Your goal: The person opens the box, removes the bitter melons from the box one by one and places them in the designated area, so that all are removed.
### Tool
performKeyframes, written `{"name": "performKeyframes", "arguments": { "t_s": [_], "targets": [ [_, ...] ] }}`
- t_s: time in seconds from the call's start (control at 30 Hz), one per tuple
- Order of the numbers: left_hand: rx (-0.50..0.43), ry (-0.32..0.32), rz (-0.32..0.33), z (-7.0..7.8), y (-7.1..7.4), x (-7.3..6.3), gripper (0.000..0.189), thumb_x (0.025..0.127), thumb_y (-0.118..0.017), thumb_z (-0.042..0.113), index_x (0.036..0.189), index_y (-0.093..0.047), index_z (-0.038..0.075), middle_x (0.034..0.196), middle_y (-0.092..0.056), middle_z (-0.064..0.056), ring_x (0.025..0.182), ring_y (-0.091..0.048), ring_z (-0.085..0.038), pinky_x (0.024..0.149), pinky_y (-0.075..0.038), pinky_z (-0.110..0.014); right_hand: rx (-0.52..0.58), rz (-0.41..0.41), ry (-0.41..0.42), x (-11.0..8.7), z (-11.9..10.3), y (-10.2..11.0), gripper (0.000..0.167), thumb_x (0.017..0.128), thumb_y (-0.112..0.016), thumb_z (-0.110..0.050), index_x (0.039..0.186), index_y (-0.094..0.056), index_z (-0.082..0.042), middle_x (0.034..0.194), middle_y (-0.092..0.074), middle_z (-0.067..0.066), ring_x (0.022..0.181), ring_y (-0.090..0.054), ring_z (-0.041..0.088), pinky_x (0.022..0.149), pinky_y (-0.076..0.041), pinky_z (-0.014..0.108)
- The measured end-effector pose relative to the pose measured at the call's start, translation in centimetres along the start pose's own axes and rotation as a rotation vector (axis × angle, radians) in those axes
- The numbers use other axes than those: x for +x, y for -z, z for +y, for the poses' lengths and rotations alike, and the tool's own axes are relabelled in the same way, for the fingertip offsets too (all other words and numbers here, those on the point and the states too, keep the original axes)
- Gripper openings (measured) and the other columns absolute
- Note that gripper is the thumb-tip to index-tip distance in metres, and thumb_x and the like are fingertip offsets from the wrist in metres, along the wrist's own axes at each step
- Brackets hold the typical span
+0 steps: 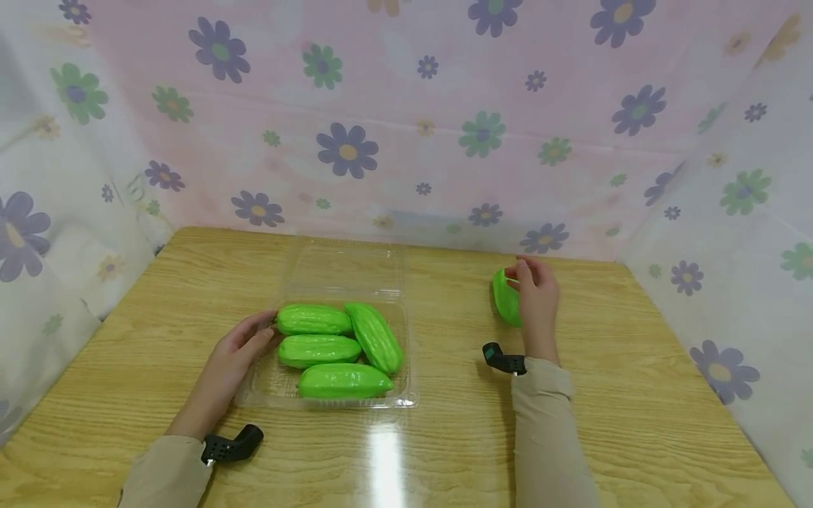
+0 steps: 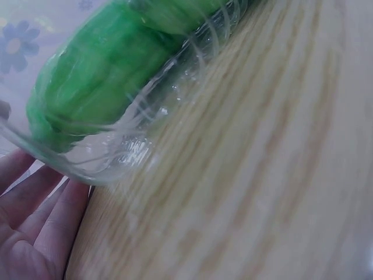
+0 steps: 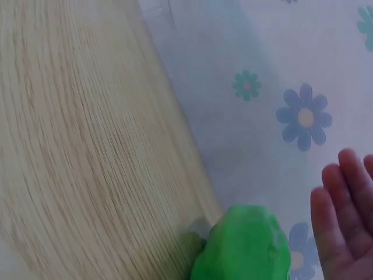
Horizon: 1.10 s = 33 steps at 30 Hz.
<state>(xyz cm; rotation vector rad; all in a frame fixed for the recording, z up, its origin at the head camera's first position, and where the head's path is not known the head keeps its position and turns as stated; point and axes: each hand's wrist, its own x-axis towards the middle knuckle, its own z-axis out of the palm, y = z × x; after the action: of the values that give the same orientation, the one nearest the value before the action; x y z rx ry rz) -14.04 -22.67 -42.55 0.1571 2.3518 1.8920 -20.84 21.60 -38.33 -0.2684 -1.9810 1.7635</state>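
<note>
A clear plastic clamshell box (image 1: 413, 353) holds several bright green, bumpy bitter melons (image 1: 317, 351), one of them slanted along its right side. At the box's left wall is my left hand (image 1: 238, 353). In the left wrist view its fingers (image 2: 58, 219) lie along the outside of the wall, with the thumb tip at the rim, pinching it. Another bitter melon (image 1: 506, 300) is on the table to the right, partly hidden by my right hand (image 1: 536, 296). The right wrist view shows straight fingers (image 3: 341, 213) beside that melon (image 3: 242, 248), a gap between them.
The box's transparent lid (image 1: 343, 264) lies folded back behind it. A wooden table (image 1: 444, 437) carries everything, with a flowered cloth (image 1: 406, 113) hanging along its back and sides. Black wrist cameras (image 1: 235, 444) are strapped on both wrists.
</note>
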Motion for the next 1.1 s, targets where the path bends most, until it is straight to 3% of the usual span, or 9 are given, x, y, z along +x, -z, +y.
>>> {"name": "performKeyframes", "arguments": {
  "t_s": [0.13, 0.33, 0.67, 0.93, 1.1],
  "targets": [
    [-0.009, 0.009, -0.004, 0.1, 0.0, 0.0, 0.054, 0.094, -0.042, 0.04, 0.138, -0.032, 0.011, 0.138, -0.035, -0.008, 0.118, -0.043, -0.018, 0.089, -0.035, -0.008, 0.062, -0.092, 0.03, -0.8, -1.1, -1.6, 0.024, 0.093, -0.049, -0.02, 0.108, -0.058, -0.003, 0.088, -0.061, 0.015, 0.085, -0.059, 0.024, 0.08, -0.05, 0.037],
    [-0.018, 0.006, -0.012, 0.1, 0.0, -0.1, 0.054, 0.093, -0.042, 0.04, 0.138, -0.032, 0.012, 0.139, -0.034, -0.007, 0.119, -0.042, -0.02, 0.089, -0.034, -0.008, 0.035, -0.249, 0.051, -2.2, -1.9, -3.6, 0.029, 0.094, -0.046, -0.023, 0.113, -0.055, -0.003, 0.096, -0.058, 0.022, 0.089, -0.057, 0.032, 0.082, -0.048, 0.042],
    [0.0, 0.002, -0.005, -0.1, 0.0, -0.1, 0.053, 0.093, -0.042, 0.041, 0.138, -0.033, 0.014, 0.138, -0.035, -0.006, 0.121, -0.04, -0.02, 0.089, -0.035, -0.008, 0.004, -0.486, 0.063, -2.0, -0.5, -5.4, 0.036, 0.092, -0.049, -0.031, 0.117, -0.053, -0.005, 0.096, -0.058, 0.019, 0.085, -0.058, 0.029, 0.078, -0.05, 0.035],
    [-0.016, -0.02, 0.001, -0.2, 0.0, 0.1, 0.054, 0.094, -0.042, 0.039, 0.137, -0.033, 0.009, 0.138, -0.035, -0.01, 0.118, -0.042, -0.018, 0.089, -0.036, -0.009, -0.088, -0.572, 0.093, -3.0, -0.1, -7.5, 0.036, 0.091, -0.049, -0.038, 0.113, -0.057, -0.012, 0.091, -0.061, 0.011, 0.081, -0.06, 0.023, 0.075, -0.051, 0.036],
    [-0.021, -0.029, 0.002, -0.2, -0.1, 0.1, 0.053, 0.094, -0.042, 0.038, 0.137, -0.033, 0.008, 0.137, -0.035, -0.011, 0.117, -0.043, -0.015, 0.089, -0.037, -0.01, -0.115, -0.645, 0.04, -3.6, -0.4, -8.2, 0.039, 0.089, -0.05, -0.042, 0.114, -0.057, -0.013, 0.086, -0.061, 0.01, 0.071, -0.059, 0.027, 0.071, -0.051, 0.041]
  ]
}}
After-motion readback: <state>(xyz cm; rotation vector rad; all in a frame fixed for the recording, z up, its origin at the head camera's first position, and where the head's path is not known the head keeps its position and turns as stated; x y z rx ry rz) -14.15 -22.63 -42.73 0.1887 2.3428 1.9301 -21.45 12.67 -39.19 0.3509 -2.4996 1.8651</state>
